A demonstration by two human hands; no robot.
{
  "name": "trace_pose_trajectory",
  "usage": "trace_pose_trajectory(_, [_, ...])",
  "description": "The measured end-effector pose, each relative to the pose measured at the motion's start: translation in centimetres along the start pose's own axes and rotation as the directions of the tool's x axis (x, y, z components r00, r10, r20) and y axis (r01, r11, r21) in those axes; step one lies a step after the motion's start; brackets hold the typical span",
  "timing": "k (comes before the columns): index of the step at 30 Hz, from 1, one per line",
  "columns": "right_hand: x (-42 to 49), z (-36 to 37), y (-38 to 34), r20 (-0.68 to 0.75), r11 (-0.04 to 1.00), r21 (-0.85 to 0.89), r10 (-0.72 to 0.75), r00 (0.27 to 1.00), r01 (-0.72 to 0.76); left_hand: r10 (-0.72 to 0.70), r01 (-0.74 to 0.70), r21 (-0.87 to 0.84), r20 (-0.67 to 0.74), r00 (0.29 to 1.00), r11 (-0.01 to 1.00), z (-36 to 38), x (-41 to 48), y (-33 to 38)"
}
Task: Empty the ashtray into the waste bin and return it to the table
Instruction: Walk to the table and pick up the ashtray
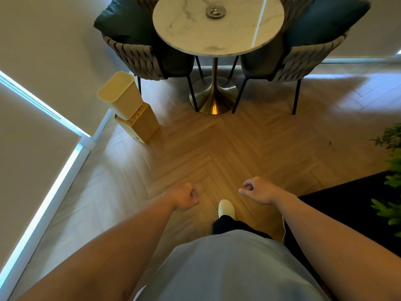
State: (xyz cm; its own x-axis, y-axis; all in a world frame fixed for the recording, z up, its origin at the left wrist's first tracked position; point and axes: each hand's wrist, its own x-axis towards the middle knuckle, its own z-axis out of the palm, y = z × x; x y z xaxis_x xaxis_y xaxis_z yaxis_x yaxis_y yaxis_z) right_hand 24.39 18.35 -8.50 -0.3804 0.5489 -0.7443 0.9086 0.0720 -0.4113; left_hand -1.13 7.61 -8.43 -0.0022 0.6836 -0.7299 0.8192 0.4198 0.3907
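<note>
A small round metal ashtray [215, 11] sits near the far middle of a round white marble table [195, 38]. A cream waste bin [120, 94] stands on the floor by the left wall, next to the left chair. My left hand [184, 197] hangs low in front of me, fingers curled shut, holding nothing. To its right, my right hand [257, 191] has its fingers loosely curled and is also empty. Both hands are far from the table and the bin.
Two woven chairs with dark cushions [138, 55] [303, 55] flank the table, which stands on a gold pedestal base [213, 103]. A wooden box [142, 124] sits beside the bin. A dark rug [347, 213] and green plant [390, 181] are at the right. Herringbone wood floor lies ahead.
</note>
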Motion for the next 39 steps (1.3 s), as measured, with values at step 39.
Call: trace_pose_trajectory(39, [20.9,-22.2,-7.0,0.009,0.996,0.083,0.045,0.999,-0.045,0.14,-0.141,-0.054,-0.023,0.99,0.988,-25.6,23.0,2.8])
